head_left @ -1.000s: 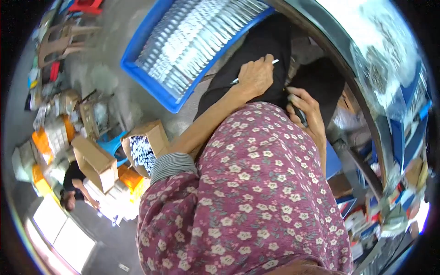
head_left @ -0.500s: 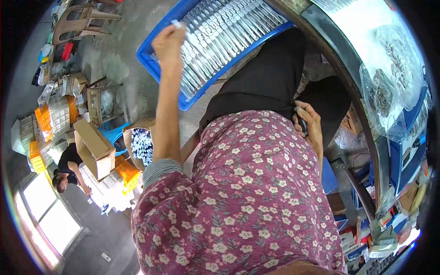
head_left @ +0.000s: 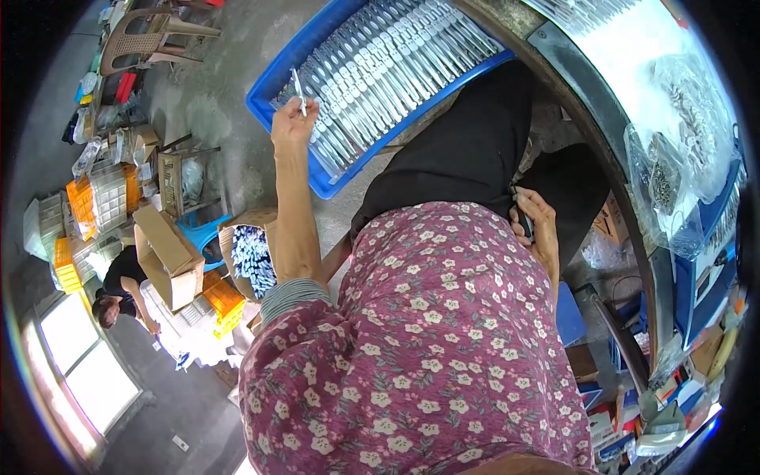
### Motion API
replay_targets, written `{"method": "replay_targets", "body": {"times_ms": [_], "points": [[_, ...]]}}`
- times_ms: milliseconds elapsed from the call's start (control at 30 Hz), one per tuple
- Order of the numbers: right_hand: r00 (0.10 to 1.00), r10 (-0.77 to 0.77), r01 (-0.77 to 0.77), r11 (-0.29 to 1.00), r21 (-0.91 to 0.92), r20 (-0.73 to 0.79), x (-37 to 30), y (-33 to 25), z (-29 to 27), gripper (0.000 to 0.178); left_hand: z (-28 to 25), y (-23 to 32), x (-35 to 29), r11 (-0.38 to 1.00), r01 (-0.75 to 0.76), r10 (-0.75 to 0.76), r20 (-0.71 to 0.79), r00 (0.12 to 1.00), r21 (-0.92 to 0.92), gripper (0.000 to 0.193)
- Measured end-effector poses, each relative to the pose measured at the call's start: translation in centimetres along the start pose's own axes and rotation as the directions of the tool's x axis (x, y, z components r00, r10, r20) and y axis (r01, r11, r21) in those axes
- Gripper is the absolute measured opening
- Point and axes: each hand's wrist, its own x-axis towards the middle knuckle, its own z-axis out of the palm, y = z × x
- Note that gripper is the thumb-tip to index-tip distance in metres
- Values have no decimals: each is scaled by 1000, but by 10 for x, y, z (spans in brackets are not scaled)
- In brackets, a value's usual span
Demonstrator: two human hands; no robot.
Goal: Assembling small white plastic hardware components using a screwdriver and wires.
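My left hand (head_left: pixel 294 125) is pinched on a slim silver metal piece (head_left: pixel 298 89), held upright at the near left corner of a blue tray (head_left: pixel 326 186). Rows of similar slim silver pieces (head_left: pixel 372 83) fill the tray, packed side by side. At the right, my right hand (head_left: pixel 538 218) rests by my thigh, its fingers closed round a small dark tool (head_left: pixel 523 222). Its exact kind is mostly hidden by the fingers.
A worktable (head_left: pixel 570 67) curves along the right, bearing clear plastic bags (head_left: pixel 673 170) of small metal parts. On the left stand a carton of blue-white pieces (head_left: pixel 252 257), an open carton (head_left: pixel 168 253), orange crates (head_left: pixel 222 305) and a plastic chair (head_left: pixel 146 39). Another person (head_left: pixel 127 277) works far left.
My left hand has drawn back toward me, and the silver piece in it now stands upright. The right hand stays by my thigh. The whole view has shifted slightly.
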Motion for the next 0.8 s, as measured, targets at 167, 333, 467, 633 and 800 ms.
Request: {"method": "replay_targets", "body": {"times_ms": [167, 333, 467, 633, 800], "points": [[1000, -7, 7, 1000, -4, 6, -1, 1, -1, 18, -17, -1, 23, 971, -37, 21, 72, 997, 236, 16], [1000, -13, 13, 1000, -4, 8, 0, 2, -1, 19, -7, -14, 24, 928, -196, 213, -20, 977, 316, 34], [1000, -10, 9, 1000, 23, 9, 0, 1, -2, 19, 9, -19, 19, 885, -151, 202, -72, 977, 441, 31], [1000, 8, -8, 999, 31, -5, -1, 2, -2, 19, 18, -22, 17, 870, -174, 267, -144, 953, 461, 34], [1000, 19, -18, 1000, 24, -19, 0, 1, -2, 19, 28, -32, 12, 833, -248, 343, -109, 933, 494, 29]]}}
